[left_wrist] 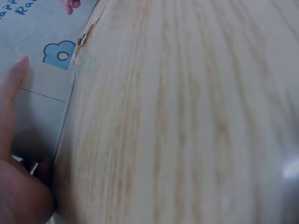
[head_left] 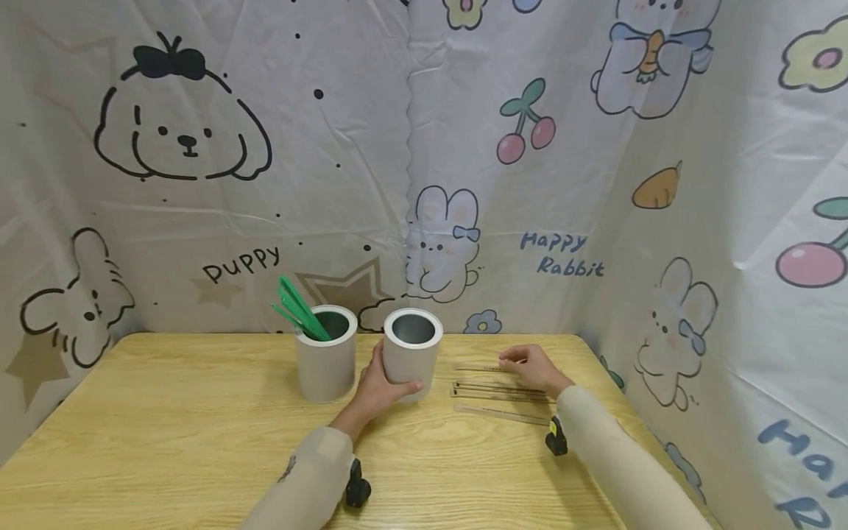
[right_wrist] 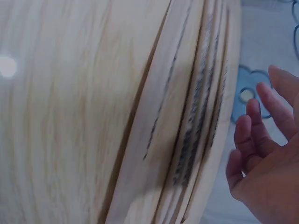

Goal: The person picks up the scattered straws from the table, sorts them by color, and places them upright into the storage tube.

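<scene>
My left hand grips an upright white cup around its side, with the thumb across the front. The left wrist view shows the same hand against the side of the cup. Over the far end of several thin, flat wooden strips, my right hand has its fingertips close to the farthest strip. In the right wrist view this hand has loosely bent fingers with nothing between them, beside the strips, which bear dark printed marks.
A second white cup stands left of the gripped one, holding several green sticks that lean to the left. The wooden table ends at a printed cloth at the back, which also hangs along both sides.
</scene>
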The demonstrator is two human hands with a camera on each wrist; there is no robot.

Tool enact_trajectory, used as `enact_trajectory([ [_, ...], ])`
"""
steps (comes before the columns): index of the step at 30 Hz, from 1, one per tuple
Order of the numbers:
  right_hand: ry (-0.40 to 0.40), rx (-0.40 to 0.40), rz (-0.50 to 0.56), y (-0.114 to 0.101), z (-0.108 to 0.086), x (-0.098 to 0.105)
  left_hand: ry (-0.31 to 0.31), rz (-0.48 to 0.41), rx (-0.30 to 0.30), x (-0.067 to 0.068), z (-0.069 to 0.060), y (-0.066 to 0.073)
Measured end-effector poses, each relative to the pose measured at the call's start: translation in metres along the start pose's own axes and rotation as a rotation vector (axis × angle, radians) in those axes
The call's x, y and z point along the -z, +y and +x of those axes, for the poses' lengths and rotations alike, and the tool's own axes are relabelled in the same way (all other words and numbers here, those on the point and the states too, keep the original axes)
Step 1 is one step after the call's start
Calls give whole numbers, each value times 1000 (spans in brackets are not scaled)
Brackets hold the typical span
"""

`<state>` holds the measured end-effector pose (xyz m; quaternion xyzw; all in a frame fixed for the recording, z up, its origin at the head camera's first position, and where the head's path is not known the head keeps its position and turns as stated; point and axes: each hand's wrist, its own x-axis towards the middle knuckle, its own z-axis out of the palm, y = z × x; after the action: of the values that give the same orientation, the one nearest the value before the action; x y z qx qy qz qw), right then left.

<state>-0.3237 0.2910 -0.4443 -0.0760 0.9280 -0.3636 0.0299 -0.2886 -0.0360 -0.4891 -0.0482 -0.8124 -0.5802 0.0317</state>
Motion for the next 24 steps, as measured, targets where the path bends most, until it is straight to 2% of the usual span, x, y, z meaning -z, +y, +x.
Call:
enact_trajectory([
  [5, -27, 22, 3, 18, 5, 2, -13, 10, 16, 0, 0, 2],
  [8, -30, 17, -20, 19, 5, 1, -16, 9, 24, 0, -1, 4],
  [14, 48, -43, -191, 17, 13, -8, -6, 8, 29, -1, -1, 1],
  [17, 67, -55, -203, 10, 16, -6, -7, 3, 33, -2, 0, -1],
  [20, 87, -44, -85, -6, 20, 2, -11, -3, 39, -2, 0, -2],
  [24, 131, -31, 200, -51, 27, 18, -8, -6, 38, -2, 1, -2],
])
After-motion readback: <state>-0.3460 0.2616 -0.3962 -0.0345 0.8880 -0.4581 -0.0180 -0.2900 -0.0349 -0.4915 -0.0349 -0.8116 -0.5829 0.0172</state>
